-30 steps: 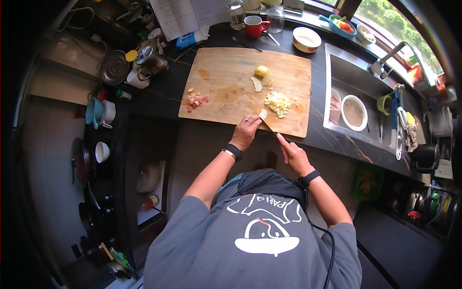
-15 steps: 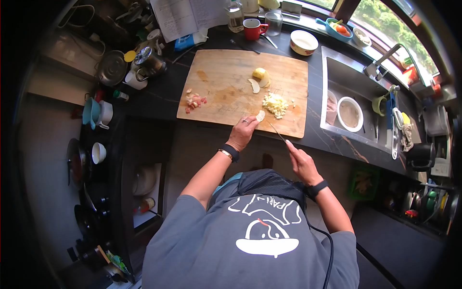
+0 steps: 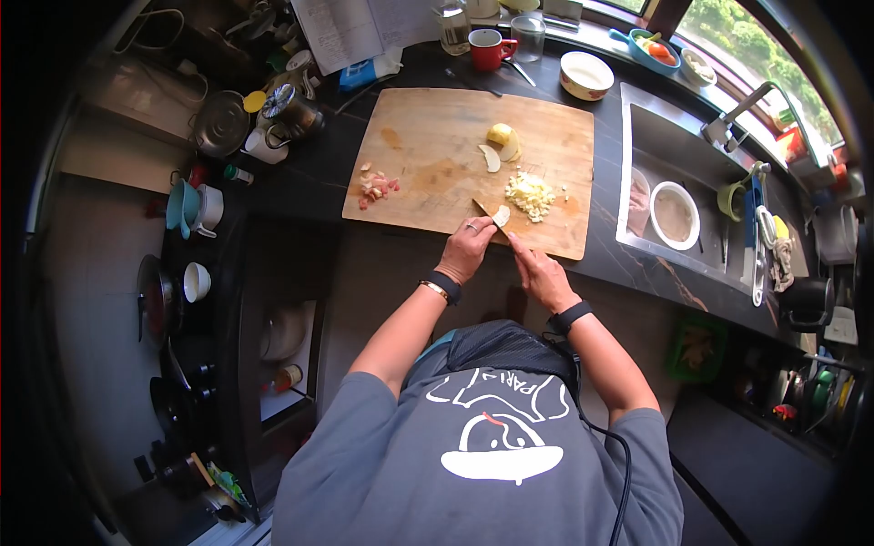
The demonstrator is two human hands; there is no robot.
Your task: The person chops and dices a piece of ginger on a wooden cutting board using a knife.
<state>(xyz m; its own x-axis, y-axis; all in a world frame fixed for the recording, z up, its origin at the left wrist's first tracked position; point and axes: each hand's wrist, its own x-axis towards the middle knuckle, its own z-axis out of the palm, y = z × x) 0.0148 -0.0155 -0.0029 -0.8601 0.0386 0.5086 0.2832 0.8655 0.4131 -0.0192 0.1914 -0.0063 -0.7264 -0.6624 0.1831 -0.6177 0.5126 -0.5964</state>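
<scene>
Near the front edge of a wooden cutting board (image 3: 437, 136), my left hand (image 3: 467, 247) is closed on a pale slice (image 3: 501, 216). My right hand (image 3: 543, 273) grips a knife (image 3: 483, 209), whose blade lies at the slice, close to my left fingertips. Just beyond, to the right, is a heap of pale yellow diced pieces (image 3: 530, 197). Farther back lie a yellow-skinned cut piece (image 3: 500, 135) and a loose pale slice (image 3: 491, 158). Small pink chopped pieces (image 3: 375, 187) sit at the board's left side.
Behind the board stand a red mug (image 3: 489, 49), a glass jar (image 3: 527, 38) and a bowl (image 3: 585, 75). A sink (image 3: 669, 164) with a white round container (image 3: 674, 216) is to the right. Pots and a kettle (image 3: 293, 111) stand at the left.
My right hand has moved left and inward, bringing the knife from beside the slice to against it. My left hand keeps its hold. The whole view has shifted slightly.
</scene>
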